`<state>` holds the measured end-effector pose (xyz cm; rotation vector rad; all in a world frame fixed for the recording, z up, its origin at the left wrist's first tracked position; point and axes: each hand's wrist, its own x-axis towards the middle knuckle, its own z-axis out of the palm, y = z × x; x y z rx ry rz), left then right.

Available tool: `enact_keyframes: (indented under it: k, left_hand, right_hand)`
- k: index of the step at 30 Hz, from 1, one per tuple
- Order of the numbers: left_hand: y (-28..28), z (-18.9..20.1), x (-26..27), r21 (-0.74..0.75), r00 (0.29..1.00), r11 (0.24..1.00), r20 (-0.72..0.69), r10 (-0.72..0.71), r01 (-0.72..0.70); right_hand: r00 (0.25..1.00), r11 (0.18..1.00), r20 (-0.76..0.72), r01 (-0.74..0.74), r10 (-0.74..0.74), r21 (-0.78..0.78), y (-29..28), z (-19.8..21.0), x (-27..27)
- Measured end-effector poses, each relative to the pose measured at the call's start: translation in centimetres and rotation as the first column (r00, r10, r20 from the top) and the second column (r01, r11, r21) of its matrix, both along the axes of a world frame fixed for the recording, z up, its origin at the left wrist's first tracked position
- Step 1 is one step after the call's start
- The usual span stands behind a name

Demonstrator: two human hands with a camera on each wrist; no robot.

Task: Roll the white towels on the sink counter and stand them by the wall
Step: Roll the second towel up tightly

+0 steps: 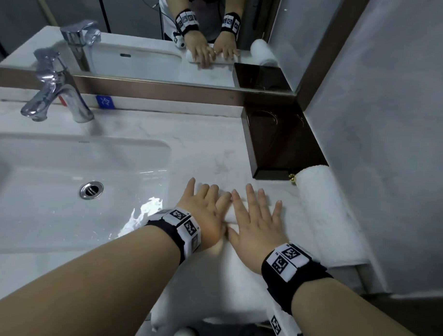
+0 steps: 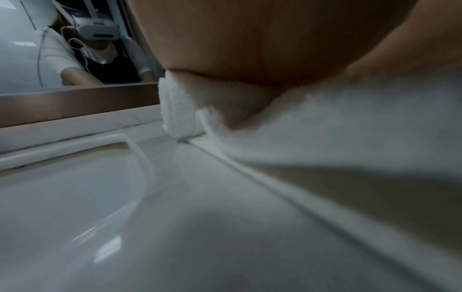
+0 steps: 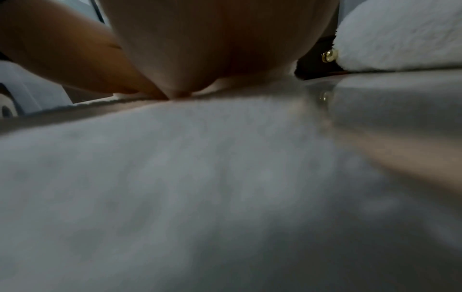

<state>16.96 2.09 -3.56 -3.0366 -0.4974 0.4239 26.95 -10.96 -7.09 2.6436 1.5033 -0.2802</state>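
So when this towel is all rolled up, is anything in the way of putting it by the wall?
Nothing visible blocks it. Both the left hand and right hand press flat on the towel. Bare counter lies between it and the rolled towel already at the wall.

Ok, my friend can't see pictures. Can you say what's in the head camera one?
Two hands, the left hand and right hand, press flat on a white towel being rolled on a pale sink counter. Another rolled towel lies by the wall on the right, beside a dark box. A basin and faucet sit left, below a mirror.
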Motion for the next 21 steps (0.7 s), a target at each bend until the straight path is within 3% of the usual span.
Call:
enact_keyframes:
  k: [9,15,21]
  left_hand:
    - [0.4,-0.5,-0.9,-0.276,0.983,0.959,0.145,0.112,-0.068]
    - [1.3,1.3,-0.8,-0.437,0.979,0.889,0.077,0.189,-0.137]
    - [0.7,2.7,-0.3,-0.376,0.979,0.911,0.045,0.199,-0.168]
  right_hand:
    - [1.0,1.0,-0.022,-0.014,0.014,0.001,-1.2,0.7,-1.5]
    - [0.998,0.998,-0.036,-0.056,0.056,-0.009,-2.0,0.6,-1.5]
    - [0.997,0.997,-0.012,-0.076,0.076,0.021,-3.1,1.2,-1.8]
